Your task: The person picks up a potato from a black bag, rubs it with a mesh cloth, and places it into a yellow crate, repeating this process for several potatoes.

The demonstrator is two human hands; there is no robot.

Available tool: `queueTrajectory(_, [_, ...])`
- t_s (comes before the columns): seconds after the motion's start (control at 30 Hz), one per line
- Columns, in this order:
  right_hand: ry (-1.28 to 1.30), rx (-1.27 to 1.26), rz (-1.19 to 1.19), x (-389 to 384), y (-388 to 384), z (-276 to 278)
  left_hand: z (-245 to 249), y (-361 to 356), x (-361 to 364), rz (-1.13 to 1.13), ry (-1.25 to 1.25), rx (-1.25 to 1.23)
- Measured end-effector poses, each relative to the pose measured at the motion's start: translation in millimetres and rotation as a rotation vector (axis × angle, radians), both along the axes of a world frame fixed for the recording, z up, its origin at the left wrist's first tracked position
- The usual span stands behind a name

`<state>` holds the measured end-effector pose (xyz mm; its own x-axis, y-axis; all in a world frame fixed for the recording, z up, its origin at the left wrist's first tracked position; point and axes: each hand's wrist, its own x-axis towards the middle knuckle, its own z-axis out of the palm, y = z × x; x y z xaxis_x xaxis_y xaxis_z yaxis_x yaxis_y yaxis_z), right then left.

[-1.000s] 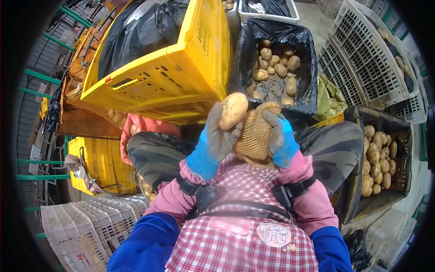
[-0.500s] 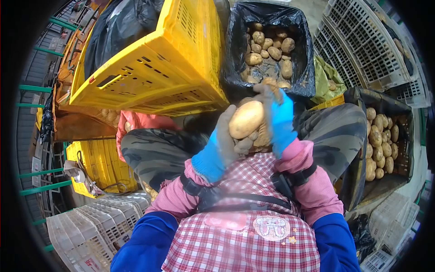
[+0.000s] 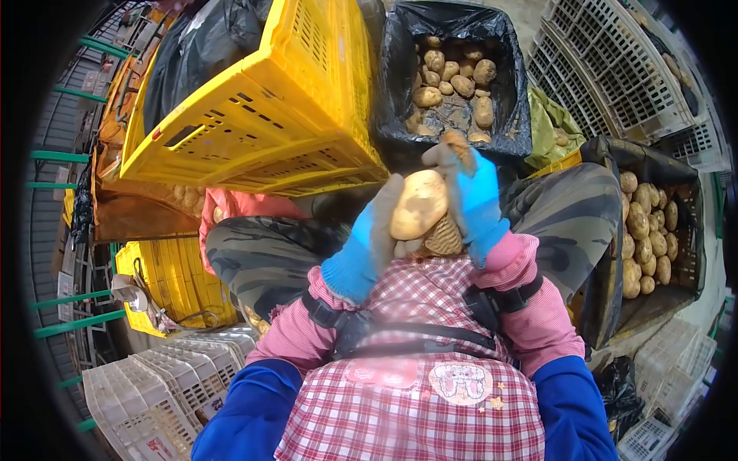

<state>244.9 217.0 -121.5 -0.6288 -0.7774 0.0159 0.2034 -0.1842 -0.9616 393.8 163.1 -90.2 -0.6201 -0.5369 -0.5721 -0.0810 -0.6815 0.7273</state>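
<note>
A large pale potato (image 3: 416,206) with brownish patches is held in front of my apron, above my lap. My left hand (image 3: 372,234), in a blue glove with grey, dirty fingers, grips its left side. My right hand (image 3: 474,196), gloved the same way, is closed round a brown ribbed cloth (image 3: 444,237) against the potato's right side. One end of the cloth sticks out above that hand; another part hangs below the potato. The fingertips behind the potato are hidden.
A black-lined crate (image 3: 518,100) with potatoes and loose soil stands ahead. More potatoes fill a dark crate (image 3: 607,307) at right. A big yellow crate (image 3: 254,138) tilts close on the left, above a pink sack (image 3: 244,204). White crates (image 3: 131,392) stand behind left.
The potato has turned in my hands, so a more stained side faces up. My right hand and the cloth have shifted slightly, showing more cloth beneath the potato.
</note>
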Motion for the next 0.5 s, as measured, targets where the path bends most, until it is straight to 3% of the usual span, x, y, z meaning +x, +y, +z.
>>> queueTrajectory(0.03, [-0.234,0.191,0.02,-7,6,13,12,-1,-1,0.041,0.043,0.148])
queueTrajectory(0.13, [-0.402,-0.032,-0.092,0,8,22,-16,-16,11,-0.162,0.361,0.014])
queueTrajectory(0.17, [-0.228,-0.18,-0.018,3,4,6,-5,-4,0,0.088,0.017,-0.032])
queueTrajectory(0.23, [0.644,-0.101,-0.019,22,9,18,-33,8,-16,0.254,0.072,-0.512])
queueTrajectory(0.3, [0.909,0.044,-0.026,27,14,14,-21,8,-8,0.165,-0.019,-0.426])
queueTrajectory(0.4, [0.509,0.119,0.017,15,9,9,-7,7,-10,0.091,-0.118,-0.311])
queueTrajectory(0.5, [-0.015,0.032,-0.068,0,1,-11,8,9,-11,0.027,-0.032,-0.084])
